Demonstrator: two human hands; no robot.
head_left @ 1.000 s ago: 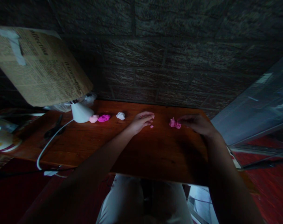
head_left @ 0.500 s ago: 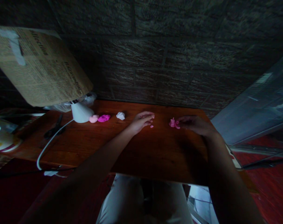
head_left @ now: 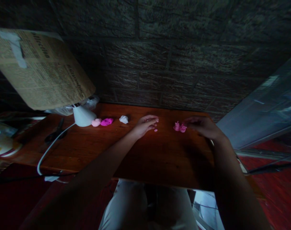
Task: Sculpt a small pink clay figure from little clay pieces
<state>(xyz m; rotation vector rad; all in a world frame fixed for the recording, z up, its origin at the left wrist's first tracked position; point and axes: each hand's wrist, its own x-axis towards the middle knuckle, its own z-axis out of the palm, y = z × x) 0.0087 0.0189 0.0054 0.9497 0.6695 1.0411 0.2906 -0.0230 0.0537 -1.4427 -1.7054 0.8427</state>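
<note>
Two ruffled pink clay pieces stand side by side on the wooden table: a taller pink clay piece [head_left: 176, 126] and a rosette-like pink clay piece [head_left: 183, 128]. Just right of the rosette is my right hand [head_left: 200, 124], its fingers loosely bent and apart, with nothing seen in them. My left hand [head_left: 146, 124] is over the middle of the table, thumb and forefinger tips close together; whatever is between them is too small to make out. Beneath its fingers shows a small pink clay bit [head_left: 156, 130].
Along the back lie a white clay lump [head_left: 123, 119], a magenta clay lump [head_left: 107, 121] and a pale pink lump [head_left: 96, 122]. A lamp with a newspaper-print shade [head_left: 51, 70] stands left, its white cord [head_left: 43, 156] crossing the table near dark scissors [head_left: 55, 134]. A brick wall is behind.
My right hand has drawn slightly right, off the rosette-like pink clay piece, which now shows whole beside the other. My left hand has stayed almost still.
</note>
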